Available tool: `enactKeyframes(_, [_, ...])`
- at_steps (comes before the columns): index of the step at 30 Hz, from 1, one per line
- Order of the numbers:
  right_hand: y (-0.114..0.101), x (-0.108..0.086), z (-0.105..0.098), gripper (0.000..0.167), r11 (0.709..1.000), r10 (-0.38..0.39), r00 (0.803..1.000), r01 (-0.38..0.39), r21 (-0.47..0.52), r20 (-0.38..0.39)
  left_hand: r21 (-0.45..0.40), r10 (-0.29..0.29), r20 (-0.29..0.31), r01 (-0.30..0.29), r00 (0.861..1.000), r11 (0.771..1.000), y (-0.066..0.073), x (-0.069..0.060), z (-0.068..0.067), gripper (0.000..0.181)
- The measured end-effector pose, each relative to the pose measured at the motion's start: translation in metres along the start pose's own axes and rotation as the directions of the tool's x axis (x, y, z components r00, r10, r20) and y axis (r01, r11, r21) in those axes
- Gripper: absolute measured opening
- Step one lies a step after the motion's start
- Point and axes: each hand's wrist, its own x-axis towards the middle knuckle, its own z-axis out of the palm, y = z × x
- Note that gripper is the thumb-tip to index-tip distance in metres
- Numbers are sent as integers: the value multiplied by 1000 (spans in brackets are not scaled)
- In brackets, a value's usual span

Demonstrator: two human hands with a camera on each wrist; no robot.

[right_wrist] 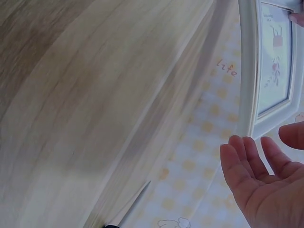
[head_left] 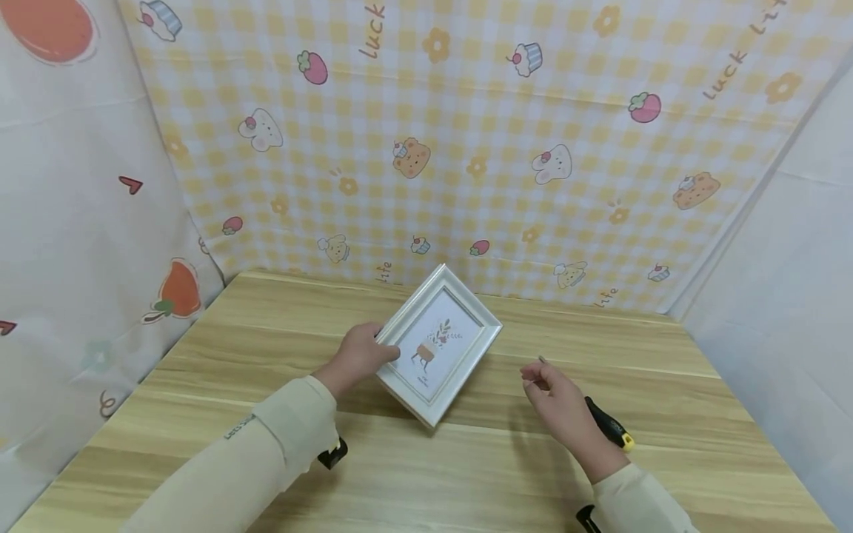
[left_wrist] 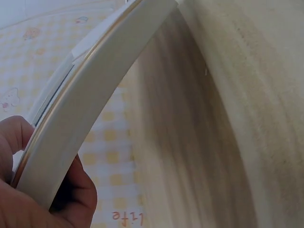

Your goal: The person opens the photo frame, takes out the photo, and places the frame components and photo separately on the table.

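A white picture frame (head_left: 466, 374) with a small plant print is held up and tilted, its face toward the head camera. My left hand (head_left: 363, 355) grips its left side, thumb on the front and fingers behind, as the left wrist view also shows along the frame's edge (left_wrist: 90, 99). To the right of the frame, apart from it, my right hand (head_left: 556, 400) hovers with loosely bent fingers and holds nothing. Beside that hand lies a screwdriver with a black and yellow handle (head_left: 608, 423); its metal shaft (right_wrist: 135, 203) appears in the right wrist view.
The wood-grain table (head_left: 266, 326) spreads under both hands. Behind it hangs a yellow checked cloth (head_left: 466, 200) with cartoon prints. A printed white cloth (head_left: 87, 222) closes the left side, and a plain white one (head_left: 773, 281) the right.
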Motion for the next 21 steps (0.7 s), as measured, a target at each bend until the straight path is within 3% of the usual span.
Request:
enactKeyframes(9, [1,2,7,27,1000,-21,1000,21,7,3,-95,-72,41,76,997,993,-15,2,9,31])
enactKeyframes(21, [2,4,12,25,997,-43,999,42,-58,-4,-122,-87,77,96,993,988,-34,7,20,27])
